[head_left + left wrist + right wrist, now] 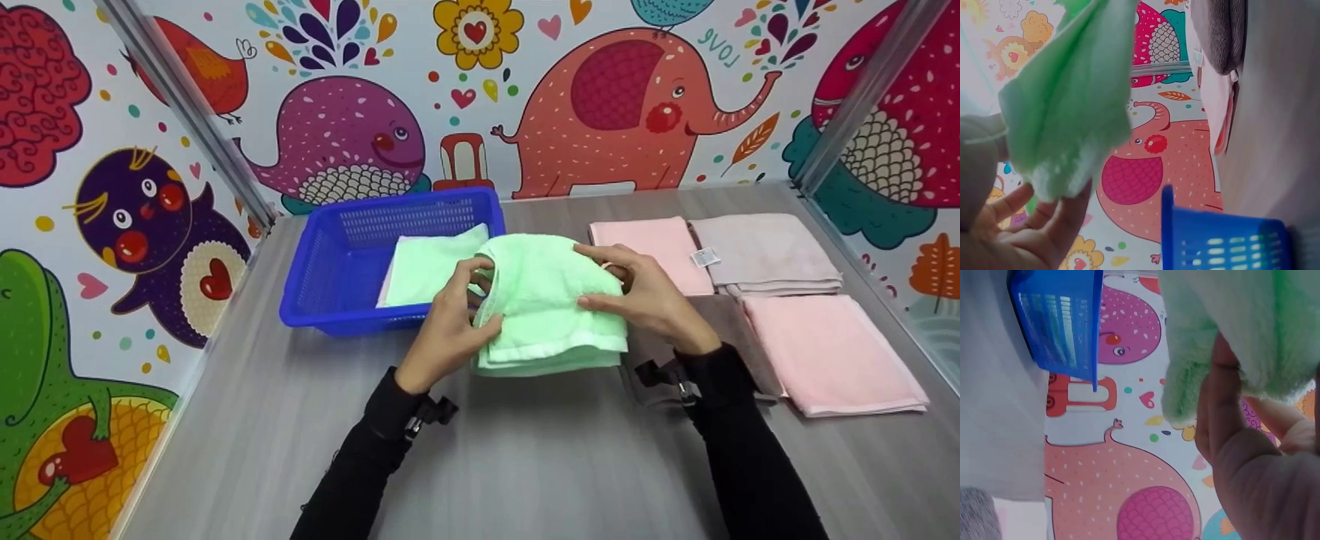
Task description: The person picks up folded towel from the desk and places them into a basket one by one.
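Both hands hold a folded light green towel (547,307) just above the grey table, beside the blue basket (330,285). My left hand (463,298) grips its left edge, fingers over the top and thumb at the near side. My right hand (630,289) grips its right edge, thumb on top. The left wrist view shows the green towel (1067,95) hanging over my fingers (1044,222). Seen from the right wrist, the green towel (1230,332) rests on my fingers (1224,410). A second folded green towel (427,266) lies inside the basket.
To the right on the table lie folded towels: a pink one (656,251), a pale mauve one (765,251), a larger pink one (825,352) and a grey one (731,322) partly under my right wrist. Patterned walls enclose the table on three sides.
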`<state>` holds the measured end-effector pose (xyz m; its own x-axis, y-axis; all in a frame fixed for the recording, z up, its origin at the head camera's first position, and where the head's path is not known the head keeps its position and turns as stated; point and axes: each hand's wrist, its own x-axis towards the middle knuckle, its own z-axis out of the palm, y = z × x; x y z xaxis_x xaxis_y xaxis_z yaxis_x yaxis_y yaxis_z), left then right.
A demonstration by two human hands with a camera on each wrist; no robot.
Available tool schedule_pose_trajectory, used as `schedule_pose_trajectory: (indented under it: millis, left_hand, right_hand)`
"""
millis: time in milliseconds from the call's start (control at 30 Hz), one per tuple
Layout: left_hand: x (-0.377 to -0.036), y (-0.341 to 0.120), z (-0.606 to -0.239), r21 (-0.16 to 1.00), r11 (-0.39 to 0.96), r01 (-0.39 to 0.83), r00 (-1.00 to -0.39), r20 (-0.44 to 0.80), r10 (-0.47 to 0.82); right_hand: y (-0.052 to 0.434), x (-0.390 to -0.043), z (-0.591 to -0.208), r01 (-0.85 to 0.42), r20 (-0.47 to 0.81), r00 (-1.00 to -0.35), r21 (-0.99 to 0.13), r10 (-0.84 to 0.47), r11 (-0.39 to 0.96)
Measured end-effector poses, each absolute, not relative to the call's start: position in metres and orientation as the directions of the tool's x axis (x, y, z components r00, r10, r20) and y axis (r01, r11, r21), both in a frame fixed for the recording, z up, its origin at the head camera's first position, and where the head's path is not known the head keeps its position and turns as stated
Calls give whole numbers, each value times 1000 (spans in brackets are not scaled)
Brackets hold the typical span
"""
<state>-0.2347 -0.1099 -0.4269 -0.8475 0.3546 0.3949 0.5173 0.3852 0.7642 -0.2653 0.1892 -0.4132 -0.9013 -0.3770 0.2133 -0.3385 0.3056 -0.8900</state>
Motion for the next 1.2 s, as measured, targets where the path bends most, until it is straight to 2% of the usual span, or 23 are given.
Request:
schedule_pose_trajectory:
  millis: [200, 433, 667, 800, 1033, 1200]
  left_hand:
    - [-239, -118, -421, 761, 395, 515, -854, 413, 317]
    - [-252, -133, -420, 715, 448, 537, -842, 481, 243]
    - [-269, -159, -422, 627, 569, 533, -815, 561, 145]
    - [-281, -177, -424, 627, 613, 482, -831, 548, 93]
    - [-299, -204, -436, 630, 671, 391, -867, 496, 40]
    - [-312, -219, -446, 619, 721, 311, -903, 430, 21]
  right_hand:
    - [177, -271, -416, -326, 234, -913, -911, -335, 253]
    - [151, -285, -416, -332, 236, -922, -889, -305, 314]
    - [107, -305, -402, -441, 332, -889, -809, -316, 389]
    - [80, -326, -398, -480, 355, -865, -790, -355, 381]
    - [43, -355, -410, -442, 295, -873, -814, -388, 376]
    - [21, -365, -427, -450, 289, -877, -775, -384, 444]
